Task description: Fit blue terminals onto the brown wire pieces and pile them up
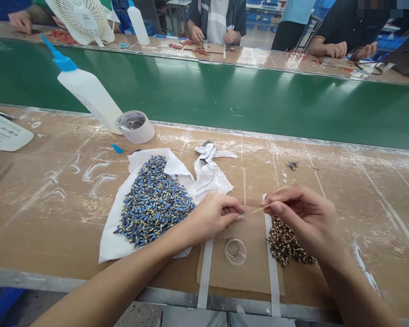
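My left hand (214, 213) is closed in a pinch on a tiny blue piece (240, 212) at its fingertips, above a taped cardboard pad. In my right hand (301, 218) is a thin wooden stick (258, 210), gripped between thumb and fingers, its tip pointing at the blue piece but apart from it. Below them on the pad stands a small clear cup (235, 251). A large heap of small blue and yellow pieces (153, 200) lies on white paper (111, 243) left of my left hand. Under my right hand sits a pile of dark and cream pieces (286, 243), partly hidden.
A white bottle with a blue nozzle (88, 93) leans beside a tape roll (136, 127). Crumpled white paper (213, 175) lies behind my left hand. Beyond the green belt (204, 100), several people work at another table with a fan (83, 20).
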The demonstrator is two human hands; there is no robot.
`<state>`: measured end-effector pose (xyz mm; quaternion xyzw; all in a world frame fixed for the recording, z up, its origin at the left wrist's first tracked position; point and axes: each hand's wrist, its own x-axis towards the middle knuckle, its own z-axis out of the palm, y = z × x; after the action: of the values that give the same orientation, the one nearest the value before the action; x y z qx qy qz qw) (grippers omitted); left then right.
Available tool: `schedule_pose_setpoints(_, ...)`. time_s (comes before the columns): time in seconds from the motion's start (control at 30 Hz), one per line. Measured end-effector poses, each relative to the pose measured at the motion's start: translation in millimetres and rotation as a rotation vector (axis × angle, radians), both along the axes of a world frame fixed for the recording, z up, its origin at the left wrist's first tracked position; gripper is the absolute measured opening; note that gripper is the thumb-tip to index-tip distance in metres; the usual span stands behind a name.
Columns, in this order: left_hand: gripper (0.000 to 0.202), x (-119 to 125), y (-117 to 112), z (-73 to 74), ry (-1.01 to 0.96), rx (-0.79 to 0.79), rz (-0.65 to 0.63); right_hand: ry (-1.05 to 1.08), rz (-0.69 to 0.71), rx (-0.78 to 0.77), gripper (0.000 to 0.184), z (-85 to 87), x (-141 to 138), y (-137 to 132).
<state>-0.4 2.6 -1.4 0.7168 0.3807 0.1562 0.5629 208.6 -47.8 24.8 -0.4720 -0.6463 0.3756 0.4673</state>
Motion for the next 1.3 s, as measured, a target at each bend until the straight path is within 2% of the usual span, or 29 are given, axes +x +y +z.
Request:
schedule_pose_setpoints(0.07, 0.019, -0.5, 0.0, 1.9, 0.009, 0.002, -0.008, 0.053, 0.169, -0.029, 0.011, 6.4, 1.3, -0.8)
schedule_pose_setpoints(0.17, 0.02, -1.3, 0.6, 4.9, -0.007, 0.009, -0.025, -0.103, 0.439, -0.084, 0.008, 12.0, -6.3, -2.0)
schedule_pose_setpoints(0.27, 0.021, -2.4, 2.4, 5.5, -0.004, 0.009, 0.002, -0.228, 0.553, -0.115, 0.008, 13.2, -17.2, -3.1)
schedule_pose_setpoints(0.33, 0.021, -3.5, 3.9, 4.3, 0.015, 0.009, 0.02, -0.27, 0.581, -0.131, 0.01, 13.4, -17.7, -2.1)
schedule_pose_setpoints(0.4, 0.021, -4.6, 5.0, 2.4, 0.035, 0.006, 0.028, -0.322, 0.525, -0.147, 0.014, 13.3, -8.7, 1.4)
schedule_pose_setpoints(0.43, 0.022, -5.0, 5.3, 1.4, 0.045, -0.001, 0.031, -0.36, 0.449, -0.152, 0.014, 12.6, -0.5, 4.2)
schedule_pose_setpoints(0.57, 0.025, -5.8, 4.9, -1.0, 0.062, -0.06, 0.059, -0.626, -0.07, -0.145, 0.015, 2.7, 45.6, 17.9)
schedule_pose_setpoints(0.63, 0.025, -5.7, 4.6, -0.9, 0.045, -0.088, 0.069, -0.776, -0.233, -0.157, 0.014, -5.8, 66.0, 23.4)
schedule_pose_setpoints(0.7, 0.025, -5.6, 4.7, -0.3, 0.027, -0.1, 0.068, -0.832, -0.248, -0.174, 0.014, -13.6, 78.1, 27.0)
schedule_pose_setpoints(0.83, 0.023, -5.3, 5.4, 1.2, 0.023, -0.072, 0.058, -0.866, -0.155, -0.182, 0.017, -21.8, 80.2, 30.4)
schedule_pose_setpoints(1.1, 0.02, -3.9, 5.3, 2.7, 0.018, -0.027, 0.065, -0.923, -0.16, -0.157, 0.017, -23.4, 76.9, 29.1)
schedule_pose_setpoints(1.3, 0.02, -6.2, 6.8, 1.8, 0.007, -0.006, 0.068, -0.982, -0.224, -0.131, 0.018, -25.3, 75.6, 27.9)
